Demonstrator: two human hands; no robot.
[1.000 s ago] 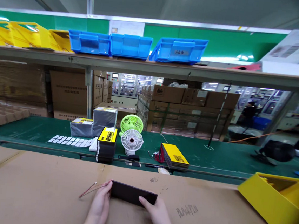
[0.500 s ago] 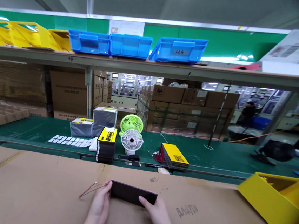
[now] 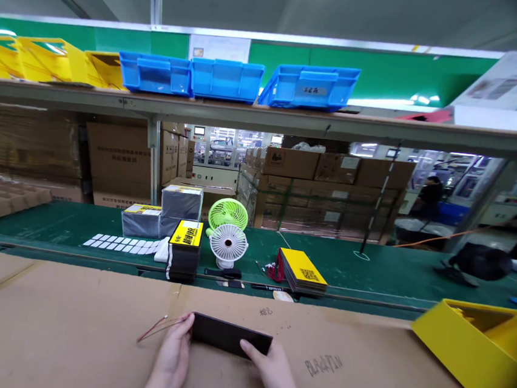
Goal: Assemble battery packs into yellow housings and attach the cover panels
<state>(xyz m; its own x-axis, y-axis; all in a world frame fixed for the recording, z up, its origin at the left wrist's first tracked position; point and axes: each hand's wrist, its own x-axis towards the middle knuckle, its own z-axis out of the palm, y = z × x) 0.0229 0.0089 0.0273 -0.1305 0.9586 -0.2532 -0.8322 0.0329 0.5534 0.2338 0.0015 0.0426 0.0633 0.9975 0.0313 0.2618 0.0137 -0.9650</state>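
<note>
A flat dark panel [image 3: 231, 336] is held low in the middle of the view, at about 6 o'clock, lying on a sheet of brown cardboard [image 3: 67, 322] that covers the near workbench. The left hand [image 3: 173, 356] is closed on the panel's left end, fingers wrapped around the edge, and the right hand [image 3: 271, 369] is pressed onto its right end with the fingertips resting on the top face. Thin red wires [image 3: 156, 327] are seen trailing from the panel's left end toward 9 o'clock, across the cardboard. Beyond the cardboard, at 12 o'clock, a green belt [image 3: 370, 269] is stretched across the view. On it, a small white fan [image 3: 228, 246] is placed just in front of a green fan [image 3: 228, 213]. A black stack with a yellow label [image 3: 184, 249] is set just to the left of the fans, at 11 o'clock, with grey boxes [image 3: 161, 214] behind it. A tilted stack of yellow-topped cards [image 3: 303, 271] is set at 1 o'clock. A yellow bin [image 3: 463, 351] is found at 3 o'clock on the cardboard's edge. Blue bins [image 3: 226, 80] and more yellow ones are lined up on a shelf overhead.
</note>
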